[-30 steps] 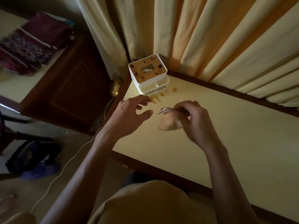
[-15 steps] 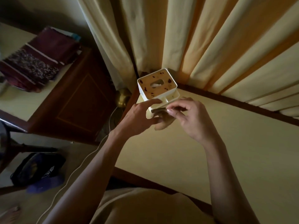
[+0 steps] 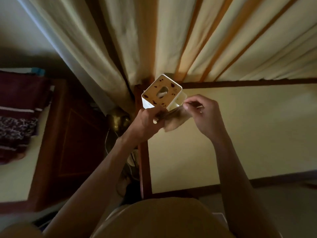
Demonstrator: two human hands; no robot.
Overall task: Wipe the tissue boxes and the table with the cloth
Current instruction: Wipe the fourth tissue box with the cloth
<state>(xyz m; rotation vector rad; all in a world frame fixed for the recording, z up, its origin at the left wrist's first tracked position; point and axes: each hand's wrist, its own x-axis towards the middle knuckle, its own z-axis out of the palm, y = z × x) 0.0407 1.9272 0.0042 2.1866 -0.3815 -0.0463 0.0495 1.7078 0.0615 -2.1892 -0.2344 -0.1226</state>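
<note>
Cream curtains frame the tabletop's far left corner, where a spotted tissue box stands. Left hand and right hand each pinch the cloth, stretched just before the box; folding it flat should help wiping.

Cream curtains hang beside a dark wooden cabinet.
</note>
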